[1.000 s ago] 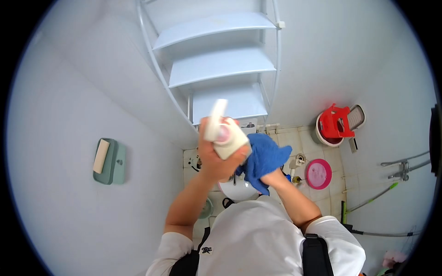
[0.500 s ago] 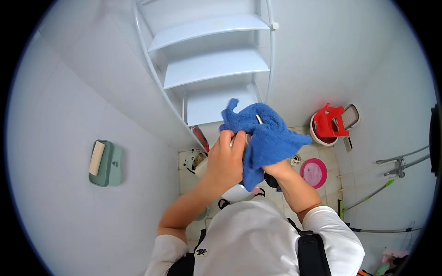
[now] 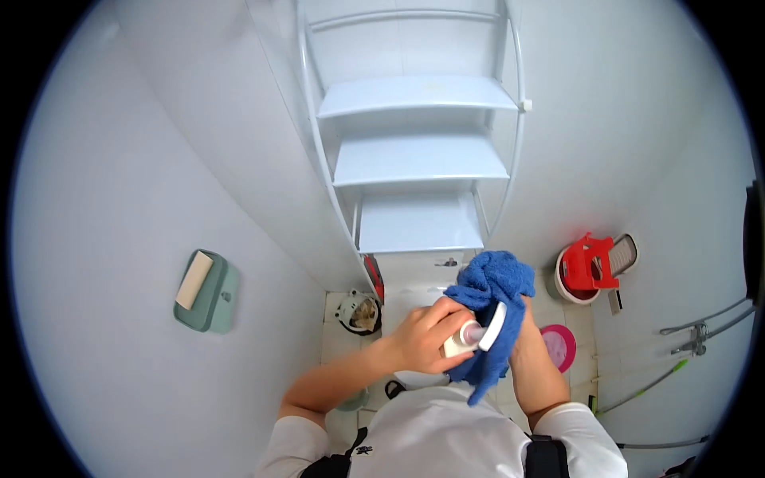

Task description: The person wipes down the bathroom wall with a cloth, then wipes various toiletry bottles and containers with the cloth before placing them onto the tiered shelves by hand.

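Observation:
My left hand point(image 3: 430, 338) is closed around a cream pump bottle point(image 3: 456, 342), tilted so that its white pump head point(image 3: 495, 327) points to the right. A blue towel point(image 3: 496, 279) bunches up behind and beside the bottle, with one corner hanging down toward my shirt. On the towel's right side is my right hand point(image 3: 527, 323), gripping the cloth; most of its fingers are hidden by the folds.
Ahead stands a white shelf rack point(image 3: 421, 155) against the wall. A green tissue box point(image 3: 209, 299) hangs at left. On the floor are a white patterned bin point(image 3: 348, 307), a pink basin point(image 3: 569, 350) and a red stool point(image 3: 588, 263) in a tub. Shower hoses point(image 3: 701, 338) run along the right wall.
Both hands have shifted right in view with the towel and bottle. The pump bottle, mostly covered by the towel before, now shows its head and upper body. The view has tilted upward.

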The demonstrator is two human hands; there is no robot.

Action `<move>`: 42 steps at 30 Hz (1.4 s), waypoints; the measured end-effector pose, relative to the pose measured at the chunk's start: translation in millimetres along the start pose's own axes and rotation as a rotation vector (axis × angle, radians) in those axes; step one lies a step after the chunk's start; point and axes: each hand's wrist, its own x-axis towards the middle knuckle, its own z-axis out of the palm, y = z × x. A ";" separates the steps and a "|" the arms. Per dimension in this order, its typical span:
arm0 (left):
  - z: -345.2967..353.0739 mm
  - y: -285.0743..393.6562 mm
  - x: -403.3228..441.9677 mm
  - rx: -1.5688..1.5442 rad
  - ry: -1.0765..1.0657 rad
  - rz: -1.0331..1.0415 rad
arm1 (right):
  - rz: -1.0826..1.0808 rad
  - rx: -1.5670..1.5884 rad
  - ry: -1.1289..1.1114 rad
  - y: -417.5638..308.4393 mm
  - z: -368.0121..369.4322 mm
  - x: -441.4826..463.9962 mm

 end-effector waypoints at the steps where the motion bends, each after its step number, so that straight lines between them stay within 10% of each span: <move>1: -10.2 1.4 6.7 -0.104 0.014 -0.028 | 0.007 -0.045 0.100 0.4 1.2 -1.2; 4: -66.0 -27.8 40.1 -0.269 0.241 -0.112 | 0.035 0.231 -0.165 28.0 -61.3 10.2; 9: -202.8 -103.8 179.8 -0.219 0.579 -0.334 | 0.112 0.172 0.534 16.8 -41.9 -37.2; 15: -294.4 -243.5 269.7 0.045 0.688 -0.448 | 0.136 0.336 0.294 20.4 -84.8 -67.8; 26: -311.1 -318.3 297.6 0.026 0.644 -0.480 | 0.010 0.421 0.388 19.1 -136.8 -80.1; 29: -242.6 -311.1 289.3 0.981 1.033 -0.348 | 0.001 0.395 0.473 20.5 -132.3 -81.4; 35: -233.6 -324.6 264.8 0.728 0.844 -0.771 | -0.003 0.368 0.497 22.1 -127.7 -91.2; 42: -257.6 -367.2 249.7 0.766 0.854 -0.526 | 0.024 0.472 0.445 12.8 -110.8 -113.3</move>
